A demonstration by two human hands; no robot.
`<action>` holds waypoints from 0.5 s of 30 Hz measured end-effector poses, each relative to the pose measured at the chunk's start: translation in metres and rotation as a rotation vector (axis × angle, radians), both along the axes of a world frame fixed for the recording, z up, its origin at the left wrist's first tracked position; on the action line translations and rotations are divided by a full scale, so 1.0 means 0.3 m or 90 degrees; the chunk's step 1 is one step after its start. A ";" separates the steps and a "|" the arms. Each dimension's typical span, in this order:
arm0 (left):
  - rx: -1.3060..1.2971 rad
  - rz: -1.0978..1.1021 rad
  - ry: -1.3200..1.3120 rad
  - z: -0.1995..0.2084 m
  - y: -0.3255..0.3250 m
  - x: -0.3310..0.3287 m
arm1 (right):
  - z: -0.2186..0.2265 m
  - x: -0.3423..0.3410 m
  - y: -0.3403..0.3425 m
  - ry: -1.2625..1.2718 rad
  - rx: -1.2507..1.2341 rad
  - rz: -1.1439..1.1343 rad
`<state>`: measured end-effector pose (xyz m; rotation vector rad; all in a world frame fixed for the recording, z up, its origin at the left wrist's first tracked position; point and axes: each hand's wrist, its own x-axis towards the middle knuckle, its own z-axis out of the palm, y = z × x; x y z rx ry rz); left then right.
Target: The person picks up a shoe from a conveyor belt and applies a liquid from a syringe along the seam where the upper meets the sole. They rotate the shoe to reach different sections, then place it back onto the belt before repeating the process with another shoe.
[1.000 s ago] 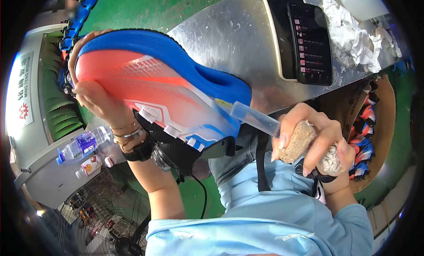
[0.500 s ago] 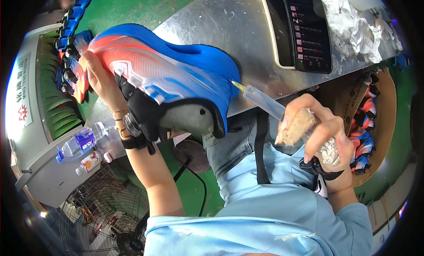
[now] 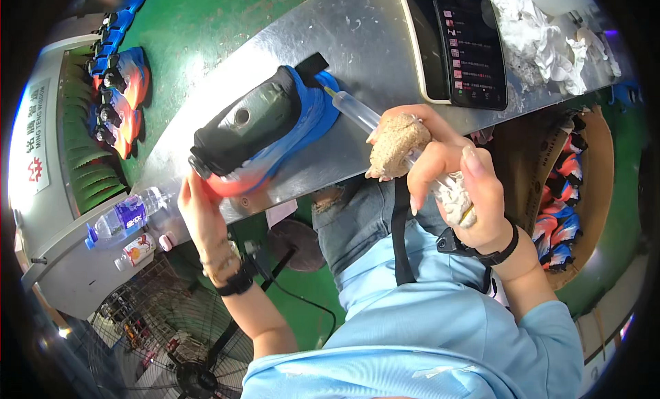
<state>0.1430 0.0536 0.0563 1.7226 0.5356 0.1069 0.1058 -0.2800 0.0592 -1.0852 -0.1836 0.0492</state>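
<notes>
A blue, red and black sports shoe [image 3: 313,117] is tilted above the metal table, its top turned toward me. A dark form with a round hole [image 3: 242,115] fills its opening. My left hand [image 3: 201,208] grips the red toe end from below, fingers partly hidden behind it. In my right hand [image 3: 457,172] is a clear syringe [image 3: 355,113], its yellowish needle tip at the shoe's blue heel edge; whether it touches, I cannot tell. A tan, rough-textured pad [image 3: 400,144] and a crumpled white wad [image 3: 455,198] are also in that hand.
On the metal table [image 3: 364,27] lie a phone [image 3: 471,51], a pale-edged dark case [image 3: 423,48] and crumpled white paper [image 3: 533,34]. A cardboard box [image 3: 597,172] of shoes stands at right. More shoes [image 3: 124,117], bottles [image 3: 130,217] and a fan [image 3: 185,358] are at left.
The shoe has turned from its side view to show its opening, and its toe has come nearer me. My left hand moved down and right with it; the syringe shifted left and up.
</notes>
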 end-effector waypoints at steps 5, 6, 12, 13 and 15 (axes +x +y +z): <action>-0.134 -0.138 0.127 0.024 -0.051 -0.232 | 0.005 -0.021 0.006 0.029 0.010 0.008; -0.169 -0.153 0.151 0.021 -0.075 -0.270 | 0.014 -0.030 0.000 0.056 0.007 0.012; -0.391 -0.218 0.180 -0.006 -0.217 -0.370 | 0.072 -0.056 0.024 0.076 0.001 0.028; -0.413 -0.217 0.195 -0.017 -0.239 -0.367 | 0.075 -0.060 0.024 0.074 0.005 0.020; -0.473 -0.229 0.197 -0.041 -0.266 -0.366 | 0.082 -0.070 0.024 0.070 0.013 0.001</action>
